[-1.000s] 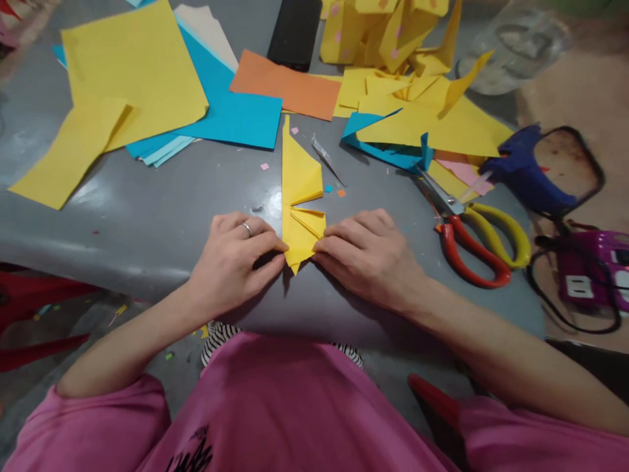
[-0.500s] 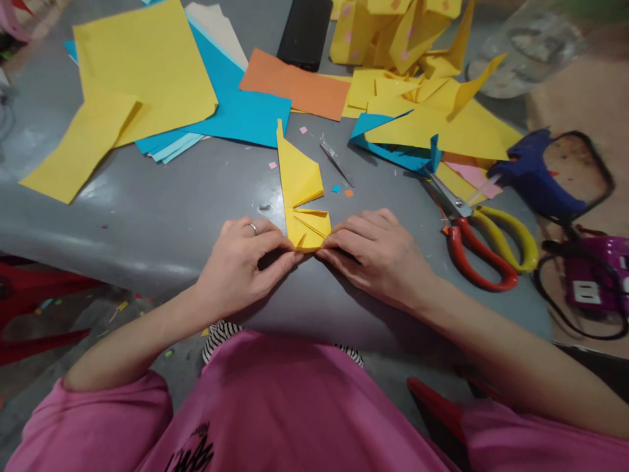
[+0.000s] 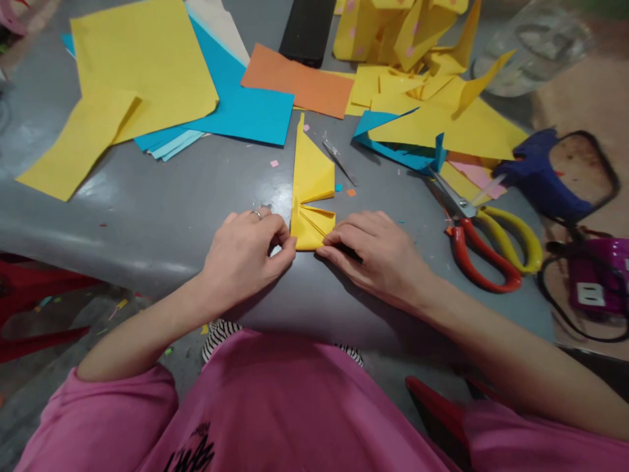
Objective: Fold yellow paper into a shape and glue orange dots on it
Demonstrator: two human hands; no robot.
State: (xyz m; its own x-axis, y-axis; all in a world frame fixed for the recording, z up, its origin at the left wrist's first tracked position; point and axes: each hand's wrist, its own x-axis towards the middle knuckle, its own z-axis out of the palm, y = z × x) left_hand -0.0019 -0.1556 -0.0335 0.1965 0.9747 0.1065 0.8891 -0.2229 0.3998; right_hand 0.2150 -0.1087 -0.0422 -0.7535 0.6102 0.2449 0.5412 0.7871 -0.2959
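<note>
The folded yellow paper (image 3: pixel 310 190) lies on the grey table (image 3: pixel 162 196) right in front of the person, its long point aimed away from the body and its wider, pleated end nearest the hands. The left hand (image 3: pixel 243 255), with a ring (image 3: pixel 257 214) on one finger, is curled almost closed, thumb and fingertips pinching the near left corner of that paper. The right hand (image 3: pixel 378 252) meets it from the other side, its fingers drawn close together with the thumb tucked beneath them, nipping the near right corner, so the fold sits between the two hands and touches both. Just to the right of the right hand lie scissors (image 3: pixel 484 242) with one red and one yellow handle, the blades pointing away from the person. Beyond them rests a blue glue gun (image 3: pixel 535 174), and a purple device (image 3: pixel 597 278) sits at the far right edge. Further back on the table are a large yellow sheet (image 3: pixel 142 65) on top of a blue sheet (image 3: pixel 246 108), an orange sheet (image 3: pixel 299 82), a black phone (image 3: pixel 307 26) and a heap of yellow cuttings (image 3: pixel 422 92). Tiny paper scraps dot the surface near the fold
</note>
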